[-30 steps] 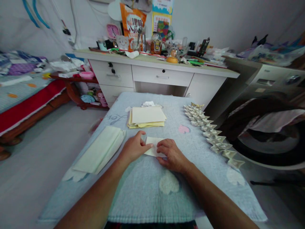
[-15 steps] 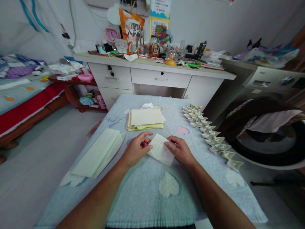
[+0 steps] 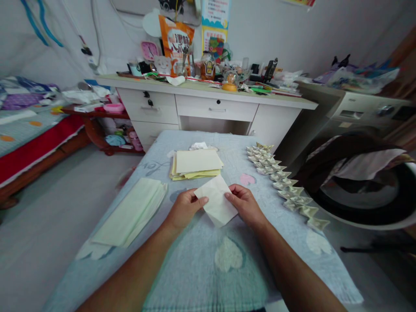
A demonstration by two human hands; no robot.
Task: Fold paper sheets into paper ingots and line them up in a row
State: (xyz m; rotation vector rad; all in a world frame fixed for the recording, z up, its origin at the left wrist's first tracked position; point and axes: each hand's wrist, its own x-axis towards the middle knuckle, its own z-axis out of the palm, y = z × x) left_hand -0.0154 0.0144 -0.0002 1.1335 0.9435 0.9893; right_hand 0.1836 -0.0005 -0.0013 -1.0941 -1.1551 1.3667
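Between my hands, above the cloth-covered table, is a small creased sheet of white paper (image 3: 217, 200). My left hand (image 3: 186, 209) pinches its left edge, thumb on top and fingers beneath. On the opposite edge, my right hand (image 3: 246, 203) grips the paper the same way. Just beyond it lies a stack of cream and yellow paper (image 3: 197, 162). To the left rests a thick folded bundle of pale paper (image 3: 131, 212). Folded paper boats (image 3: 279, 175) stand in a long row down the table's right side.
A blue patterned cloth (image 3: 208, 277) covers the table. Crumpled white tissue (image 3: 198, 146) sits behind the stack. Beyond stands a white desk (image 3: 214, 107) crowded with jars and packets. At right is a washing machine (image 3: 357, 112) with its door open and clothes hanging out.
My left hand has closed on the paper's left edge, its fingers now tucked under. The paper has turned slightly and spread a little wider. The view has shifted a bit.
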